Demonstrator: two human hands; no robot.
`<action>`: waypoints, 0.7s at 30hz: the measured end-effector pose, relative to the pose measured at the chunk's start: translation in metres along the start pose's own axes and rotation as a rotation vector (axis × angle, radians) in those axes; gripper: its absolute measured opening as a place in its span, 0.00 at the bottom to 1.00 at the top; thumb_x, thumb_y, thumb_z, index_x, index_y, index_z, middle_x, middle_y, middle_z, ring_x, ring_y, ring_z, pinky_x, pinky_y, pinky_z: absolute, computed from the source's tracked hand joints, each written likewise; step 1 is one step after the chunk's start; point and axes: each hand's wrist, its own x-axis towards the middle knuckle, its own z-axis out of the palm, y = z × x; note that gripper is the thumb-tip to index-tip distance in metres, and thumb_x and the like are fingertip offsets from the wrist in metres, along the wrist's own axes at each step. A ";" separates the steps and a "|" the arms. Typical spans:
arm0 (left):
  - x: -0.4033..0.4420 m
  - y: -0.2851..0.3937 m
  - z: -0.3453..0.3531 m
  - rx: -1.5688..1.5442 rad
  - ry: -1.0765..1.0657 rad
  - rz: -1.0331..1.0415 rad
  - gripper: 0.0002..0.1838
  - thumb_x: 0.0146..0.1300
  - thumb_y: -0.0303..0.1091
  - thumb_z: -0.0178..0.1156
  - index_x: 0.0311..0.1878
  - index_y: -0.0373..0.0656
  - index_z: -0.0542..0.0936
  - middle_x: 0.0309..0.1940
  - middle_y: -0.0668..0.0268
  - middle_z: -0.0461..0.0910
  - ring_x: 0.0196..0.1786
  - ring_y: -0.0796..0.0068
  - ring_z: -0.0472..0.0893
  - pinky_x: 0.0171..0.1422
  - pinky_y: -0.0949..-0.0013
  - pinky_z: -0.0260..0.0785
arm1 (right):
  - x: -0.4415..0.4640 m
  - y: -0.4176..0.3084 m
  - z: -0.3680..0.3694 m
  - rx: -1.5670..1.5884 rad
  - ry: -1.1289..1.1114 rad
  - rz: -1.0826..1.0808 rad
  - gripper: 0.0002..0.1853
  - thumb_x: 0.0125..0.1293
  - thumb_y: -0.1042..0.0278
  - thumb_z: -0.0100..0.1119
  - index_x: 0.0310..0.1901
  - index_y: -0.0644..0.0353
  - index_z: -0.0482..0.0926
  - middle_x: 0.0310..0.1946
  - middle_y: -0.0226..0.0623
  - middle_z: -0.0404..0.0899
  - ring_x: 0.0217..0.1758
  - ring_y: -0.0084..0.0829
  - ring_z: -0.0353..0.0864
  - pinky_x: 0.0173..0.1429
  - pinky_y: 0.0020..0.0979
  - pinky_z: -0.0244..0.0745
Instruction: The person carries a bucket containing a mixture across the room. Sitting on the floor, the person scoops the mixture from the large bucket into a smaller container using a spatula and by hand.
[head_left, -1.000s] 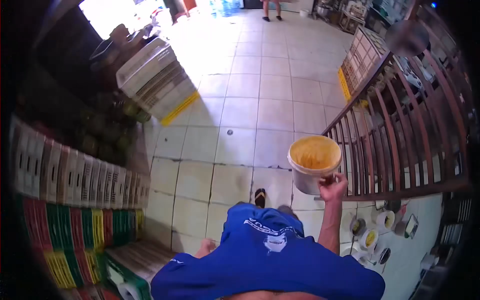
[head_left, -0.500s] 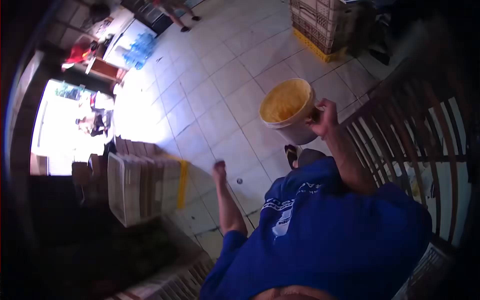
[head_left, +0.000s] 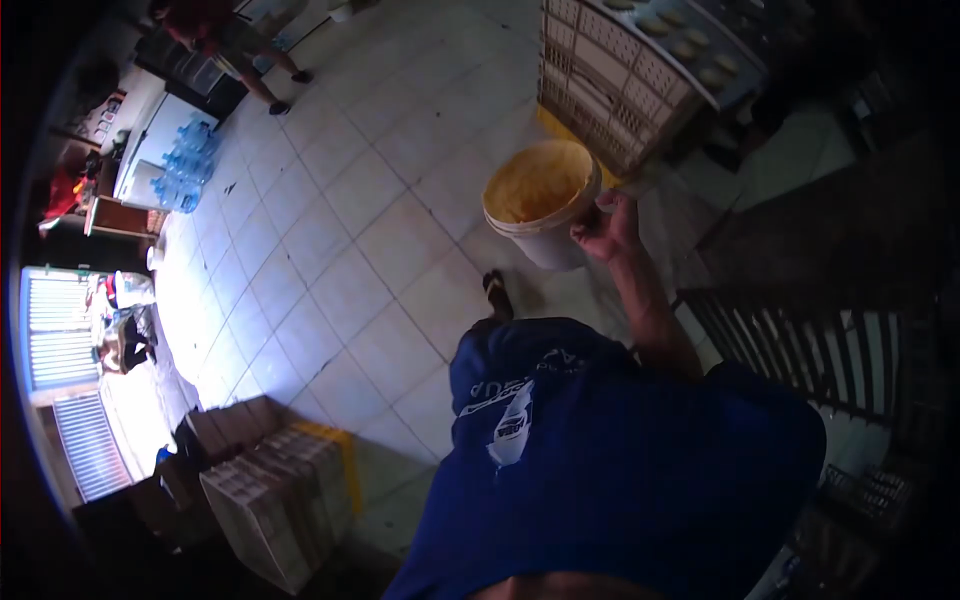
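In my right hand (head_left: 612,232) is a white plastic bucket (head_left: 545,245), carried in front of my body with its open top tilted toward me. The fingers are closed at the bucket's right side, near the rim; whether they hold a handle or the wall is hidden. Yellow colour coats the inside of the bucket, and I cannot make out how full it is. My left hand is out of sight. Below the bucket shows one sandalled foot (head_left: 495,285) on the tiles.
Stacked plastic crates (head_left: 610,100) stand just beyond the bucket, beside a tray of pale round pieces (head_left: 690,45). A slatted rack (head_left: 800,345) is on the right, a stack of crates or boxes (head_left: 290,490) at lower left. Blue water bottles (head_left: 185,165) and a person (head_left: 215,30) are farther off.
My view has shifted forward and the crates beyond the bucket look nearer. The bucket stays in my right hand. My left hand, visible before, has left the view.
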 end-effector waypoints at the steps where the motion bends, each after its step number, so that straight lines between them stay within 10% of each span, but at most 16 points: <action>1: 0.025 0.046 -0.020 0.003 0.011 0.043 0.09 0.65 0.33 0.53 0.33 0.41 0.80 0.26 0.59 0.79 0.32 0.63 0.78 0.42 0.57 0.71 | 0.023 -0.011 0.021 0.024 0.040 -0.036 0.15 0.48 0.61 0.55 0.35 0.58 0.68 0.27 0.31 0.63 0.28 0.27 0.63 0.31 0.30 0.60; 8: 0.240 0.485 -0.251 0.182 0.432 0.734 0.10 0.65 0.31 0.51 0.28 0.44 0.78 0.24 0.58 0.76 0.28 0.59 0.77 0.37 0.54 0.70 | 0.156 -0.102 0.153 0.075 0.060 -0.186 0.14 0.48 0.62 0.56 0.36 0.57 0.67 0.28 0.31 0.63 0.28 0.28 0.64 0.31 0.31 0.60; 10: 0.298 0.668 -0.345 0.762 0.833 0.985 0.10 0.69 0.39 0.53 0.39 0.45 0.80 0.27 0.64 0.81 0.28 0.72 0.79 0.33 0.61 0.71 | 0.219 -0.137 0.178 0.084 0.054 -0.209 0.15 0.49 0.62 0.56 0.37 0.58 0.68 0.28 0.31 0.63 0.29 0.29 0.65 0.31 0.31 0.61; 12: 0.285 0.837 -0.381 -0.173 0.466 1.099 0.15 0.69 0.39 0.55 0.54 0.44 0.80 0.42 0.64 0.85 0.41 0.72 0.83 0.39 0.65 0.74 | 0.281 -0.161 0.223 -0.014 -0.051 -0.210 0.15 0.49 0.61 0.55 0.38 0.60 0.70 0.29 0.33 0.66 0.31 0.29 0.68 0.30 0.32 0.63; 14: 0.220 0.959 -0.365 -0.460 0.230 1.138 0.20 0.71 0.37 0.54 0.64 0.44 0.74 0.53 0.61 0.82 0.54 0.66 0.82 0.54 0.64 0.75 | 0.324 -0.184 0.288 -0.012 0.010 -0.252 0.15 0.50 0.60 0.55 0.35 0.60 0.70 0.29 0.35 0.68 0.28 0.31 0.69 0.29 0.32 0.64; 18: 0.384 0.992 -0.345 -0.499 0.115 0.930 0.17 0.71 0.34 0.53 0.61 0.42 0.76 0.49 0.59 0.83 0.48 0.67 0.83 0.52 0.65 0.76 | 0.453 -0.245 0.370 -0.002 -0.051 -0.153 0.14 0.49 0.61 0.54 0.34 0.61 0.69 0.24 0.37 0.67 0.21 0.35 0.67 0.28 0.32 0.65; 19: 0.391 0.989 -0.320 0.033 0.213 0.804 0.15 0.73 0.33 0.50 0.58 0.41 0.77 0.47 0.61 0.83 0.46 0.67 0.83 0.49 0.64 0.77 | 0.480 -0.259 0.403 0.052 0.030 -0.155 0.14 0.50 0.61 0.54 0.34 0.61 0.68 0.23 0.35 0.64 0.21 0.33 0.65 0.28 0.32 0.64; 21: 0.457 0.930 -0.277 0.872 0.516 1.406 0.17 0.70 0.43 0.52 0.51 0.42 0.81 0.36 0.59 0.82 0.37 0.65 0.82 0.41 0.63 0.75 | 0.528 -0.291 0.446 0.081 0.008 -0.128 0.13 0.50 0.61 0.54 0.33 0.61 0.68 0.24 0.34 0.63 0.21 0.33 0.64 0.27 0.32 0.62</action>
